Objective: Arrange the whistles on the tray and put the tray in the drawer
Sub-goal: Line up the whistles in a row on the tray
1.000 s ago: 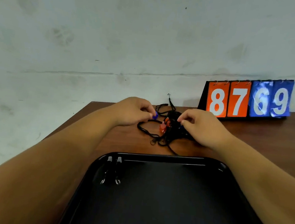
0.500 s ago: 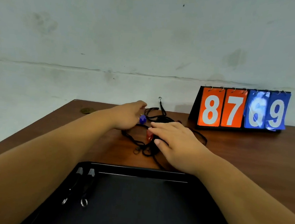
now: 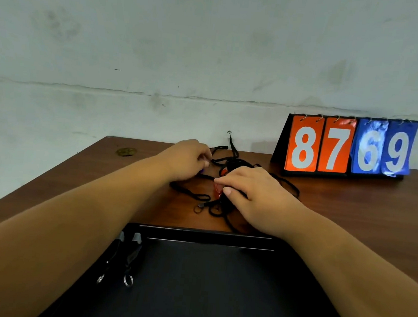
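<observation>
A tangle of black lanyards [image 3: 201, 197] with whistles lies on the brown table beyond the black tray [image 3: 209, 237]. My left hand [image 3: 186, 159] has its fingers curled on a blue whistle [image 3: 202, 170], which is almost hidden under it. My right hand [image 3: 252, 194] lies on top of the pile, fingers bent over an orange-red whistle [image 3: 217, 192] and the cords. Two black whistles [image 3: 130, 252] with key rings rest side by side in the tray's far left corner.
A flip scoreboard [image 3: 349, 147] reading 8769 stands at the back right against the wall. A small brass-coloured disc [image 3: 126, 151] sits near the table's far left corner. The table's left edge runs diagonally beside my left forearm.
My left hand has closed further over the blue whistle, hiding most of it. My right hand stays pressed on the pile. The camera view has shifted slightly.
</observation>
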Available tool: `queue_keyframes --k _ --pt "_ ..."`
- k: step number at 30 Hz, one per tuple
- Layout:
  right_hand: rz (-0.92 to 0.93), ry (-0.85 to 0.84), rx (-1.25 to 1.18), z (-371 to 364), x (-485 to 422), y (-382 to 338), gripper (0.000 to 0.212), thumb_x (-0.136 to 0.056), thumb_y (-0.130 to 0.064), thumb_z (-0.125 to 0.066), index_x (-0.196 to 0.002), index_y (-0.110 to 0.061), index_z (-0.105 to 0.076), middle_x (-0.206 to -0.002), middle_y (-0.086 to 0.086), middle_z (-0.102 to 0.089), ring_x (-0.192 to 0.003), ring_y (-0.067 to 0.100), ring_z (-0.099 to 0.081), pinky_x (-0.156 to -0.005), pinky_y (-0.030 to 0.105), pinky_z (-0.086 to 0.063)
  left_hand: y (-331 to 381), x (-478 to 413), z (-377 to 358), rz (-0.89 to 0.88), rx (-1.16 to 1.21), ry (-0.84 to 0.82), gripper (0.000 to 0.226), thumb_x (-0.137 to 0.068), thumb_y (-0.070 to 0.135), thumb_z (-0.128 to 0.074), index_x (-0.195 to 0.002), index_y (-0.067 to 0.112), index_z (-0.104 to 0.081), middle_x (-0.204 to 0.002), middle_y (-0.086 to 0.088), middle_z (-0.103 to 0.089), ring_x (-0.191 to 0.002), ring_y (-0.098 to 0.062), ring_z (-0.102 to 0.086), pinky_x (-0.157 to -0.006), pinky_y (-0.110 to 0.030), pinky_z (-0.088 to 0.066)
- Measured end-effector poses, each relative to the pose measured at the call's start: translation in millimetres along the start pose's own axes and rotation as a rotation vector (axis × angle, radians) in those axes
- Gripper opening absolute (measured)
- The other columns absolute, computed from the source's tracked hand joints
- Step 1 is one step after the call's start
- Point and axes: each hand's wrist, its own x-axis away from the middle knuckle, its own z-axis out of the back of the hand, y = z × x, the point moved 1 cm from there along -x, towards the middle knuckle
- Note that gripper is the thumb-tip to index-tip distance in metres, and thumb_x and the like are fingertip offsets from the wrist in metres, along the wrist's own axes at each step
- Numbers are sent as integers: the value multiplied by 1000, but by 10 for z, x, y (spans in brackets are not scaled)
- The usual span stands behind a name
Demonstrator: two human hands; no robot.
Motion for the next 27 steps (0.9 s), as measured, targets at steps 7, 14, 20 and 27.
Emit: queue_keyframes --k 7,14,20,27 --pt "15 -42 24 -6 -29 25 31 -114 -42 -49 -139 -47 -66 -136 -23 -65 -134 8 -50 -118 43 -43 -46 27 -11 91 20 15 44 -103 15 -73 -145 25 -66 -138 -2 -71 -127 -20 -66 -99 -26 -48" --pt "8 42 -39 4 -35 32 10 -104 -47 -68 -106 -39 -72 -108 -19 -67 -108 6 -59 -103 40 -52 -22 35 30 164 116 83 40 -99 4 -66 -136 18 -68 -130 -1 -75 -119 -18 -66 -92 -25 -49" --pt "-45 56 -83 -8 -21 36 28 -101 -39 -73 -128 -44 -66 -117 -21 -70 -120 6 -54 -109 39 -48 15 89 143 179 217 141 18 -95 9 -72 -108 22 -74 -114 -3 -78 -98 -26 -76 -94 -44 -63" --pt "32 118 -116 33 -22 31 42 -104 -32 -65 -145 -44 -67 -127 -23 -72 -128 9 -57 -113 43 -51 223 304 555 194 570 140 14 -97 7 -73 -104 15 -82 -107 -7 -81 -96 -22 -81 -93 -32 -66"
